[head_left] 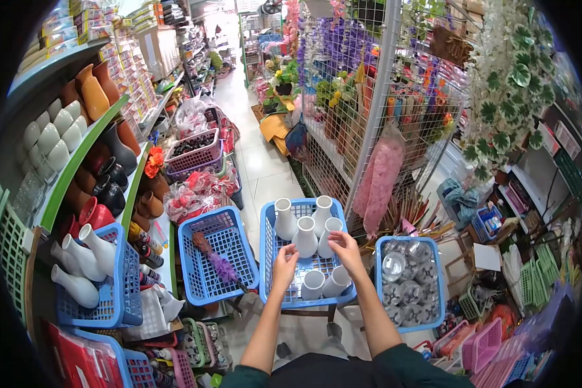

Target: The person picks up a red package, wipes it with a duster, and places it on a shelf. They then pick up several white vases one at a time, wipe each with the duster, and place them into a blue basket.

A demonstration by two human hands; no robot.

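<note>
In front of me a blue plastic basket point(269, 226) holds several white vases. Two of them, a narrow-necked vase point(284, 220) and another vase point(322, 212), stand at its far end. A middle vase point(305, 238) stands upright between my hands. My left hand point(284, 265) has its fingers apart, the tips close to that vase's lower left side. My right hand point(346, 253) is open with bent fingers and overlaps the right-hand vase point(332, 227). Closer to me are an upright vase point(313, 284) and a tilted vase point(335, 282).
On the left, a blue basket point(186, 258) holds a purple feather duster point(221, 265). A blue basket of glass jars point(407, 278) stands to the right. White vases point(81, 284) lie in a basket by the shelf. A wire mesh rack point(375, 116) rises ahead, beside the aisle point(258, 174).
</note>
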